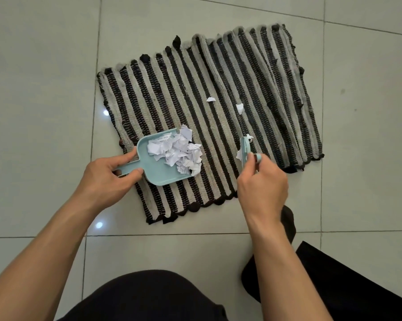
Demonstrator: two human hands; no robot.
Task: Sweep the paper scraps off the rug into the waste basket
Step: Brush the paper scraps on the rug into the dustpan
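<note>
Head view: left hand (109,173) clenched on dustpan (159,162) handle, pan flat on rug (218,117) near-left, mouth facing right to catch scraps, long axis left-right; paper scraps (179,152) heaped at mouth; right hand (262,184) clenched on brush (245,149), herding scrap leftward; two stray scraps (239,108) farther right; waste basket unseen

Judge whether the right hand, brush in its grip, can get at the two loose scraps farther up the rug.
Probably yes. The right hand holds the brush just below the two scraps, and only bare rug lies between them.
</note>
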